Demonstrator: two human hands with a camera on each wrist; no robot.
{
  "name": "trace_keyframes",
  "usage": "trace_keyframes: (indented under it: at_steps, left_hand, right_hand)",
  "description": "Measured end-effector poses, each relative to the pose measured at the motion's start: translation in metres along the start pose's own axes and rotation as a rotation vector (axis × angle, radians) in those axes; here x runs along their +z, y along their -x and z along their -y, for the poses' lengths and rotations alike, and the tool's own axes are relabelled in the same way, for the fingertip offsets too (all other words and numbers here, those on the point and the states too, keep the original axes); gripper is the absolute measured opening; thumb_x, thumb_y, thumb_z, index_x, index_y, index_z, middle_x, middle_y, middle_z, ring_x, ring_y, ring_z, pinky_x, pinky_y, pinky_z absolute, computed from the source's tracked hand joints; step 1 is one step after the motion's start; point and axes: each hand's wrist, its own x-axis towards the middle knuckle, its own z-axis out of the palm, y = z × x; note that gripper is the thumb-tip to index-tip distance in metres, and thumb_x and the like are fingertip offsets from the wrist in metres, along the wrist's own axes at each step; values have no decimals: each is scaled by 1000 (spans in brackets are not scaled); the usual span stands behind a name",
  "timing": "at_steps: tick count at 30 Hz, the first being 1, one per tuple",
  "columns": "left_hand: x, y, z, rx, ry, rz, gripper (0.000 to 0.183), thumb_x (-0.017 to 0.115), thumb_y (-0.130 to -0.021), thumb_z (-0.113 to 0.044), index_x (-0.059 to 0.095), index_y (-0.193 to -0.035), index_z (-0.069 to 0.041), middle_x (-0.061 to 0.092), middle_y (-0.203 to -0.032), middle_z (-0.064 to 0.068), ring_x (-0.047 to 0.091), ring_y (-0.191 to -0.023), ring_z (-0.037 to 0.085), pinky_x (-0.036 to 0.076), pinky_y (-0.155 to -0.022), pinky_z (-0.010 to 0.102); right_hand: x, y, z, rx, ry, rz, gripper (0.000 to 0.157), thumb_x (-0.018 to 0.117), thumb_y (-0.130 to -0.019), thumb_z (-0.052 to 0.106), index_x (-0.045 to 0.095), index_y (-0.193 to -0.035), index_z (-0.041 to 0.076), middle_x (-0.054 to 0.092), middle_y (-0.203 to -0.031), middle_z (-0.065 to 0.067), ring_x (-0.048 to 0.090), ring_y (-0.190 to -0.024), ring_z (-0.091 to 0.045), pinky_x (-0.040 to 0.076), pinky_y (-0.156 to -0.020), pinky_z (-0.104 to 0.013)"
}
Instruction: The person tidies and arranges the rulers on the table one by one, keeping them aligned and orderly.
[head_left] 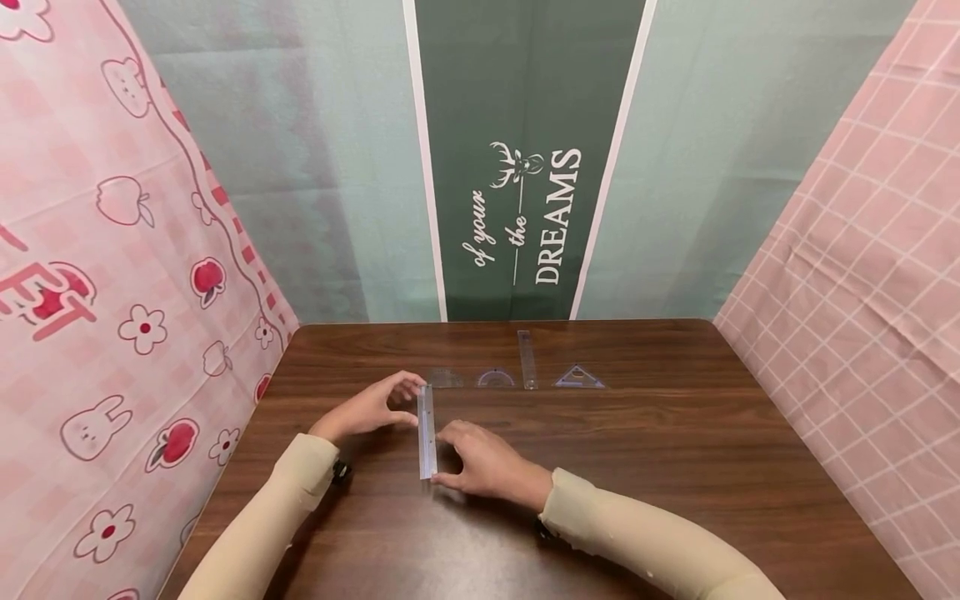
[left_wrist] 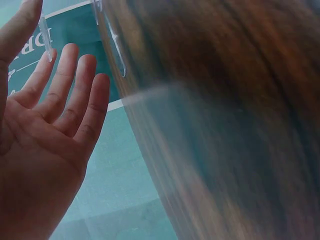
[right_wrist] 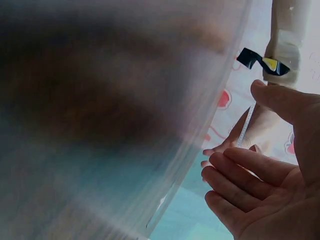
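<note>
A clear plastic ruler [head_left: 427, 433] stands upright-looking between my two hands, its long side running away from me. My left hand [head_left: 378, 404] holds its far part, with the thumb at the left edge and the index finger near the far end. At the near end, my right hand [head_left: 483, 462] grips the right side with its thumb and fingers. Both palms show in the wrist views, the left hand [left_wrist: 50, 120] with the ruler [left_wrist: 46, 37] between thumb and index finger, the right hand [right_wrist: 270, 185] likewise beside the ruler [right_wrist: 245, 125].
Along the back of the wooden table [head_left: 637, 500] lie a faint clear drawing piece [head_left: 446, 378], a protractor [head_left: 496, 378], another clear ruler [head_left: 527, 360] and a set square [head_left: 578, 377]. Patterned cloths [head_left: 150, 292] hang around the table.
</note>
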Motion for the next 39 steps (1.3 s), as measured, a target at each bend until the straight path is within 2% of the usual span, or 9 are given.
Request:
trace_keyframes:
  at_steps: [9,20,27,34,39]
  left_hand:
    - [4,6,5,5,-46,46,60,86,-93,-20,56,-142,-3,63,-135,14,62,-123,34,50,-107,56]
    - [7,10,7,-12,-174,71,61,91,-88,-31,62,-137,-10,64,-133,6,55,-126,33,44,-110,55]
    - [8,10,9,-7,-227,71,62,92,-86,-35,63,-135,-13,63,-134,5,53,-127,32,44,-109,51]
    - [9,10,11,-21,-256,70,63,93,-85,-38,64,-135,-14,63,-135,5,52,-127,29,45,-110,51]
    - [9,11,11,-18,-267,73,63,93,-84,-39,65,-135,-15,63,-138,4,51,-127,28,45,-110,53]
  right_hand:
    - [12,4,10,21,52,3,55,89,-90,43,72,-127,6,71,-117,-2,66,-104,-11,57,-92,-29]
    - [24,5,16,34,60,19,52,90,-87,45,74,-119,7,71,-107,1,62,-91,-6,56,-80,-26]
    - [26,6,19,32,77,22,54,89,-88,47,74,-121,8,69,-102,4,55,-84,-3,52,-76,-25]
    - [27,5,24,38,114,8,51,91,-86,48,75,-116,9,65,-97,7,58,-85,-6,54,-80,-29]
    - [29,3,29,50,178,18,55,90,-86,51,75,-119,10,68,-104,4,67,-100,-14,57,-93,-33]
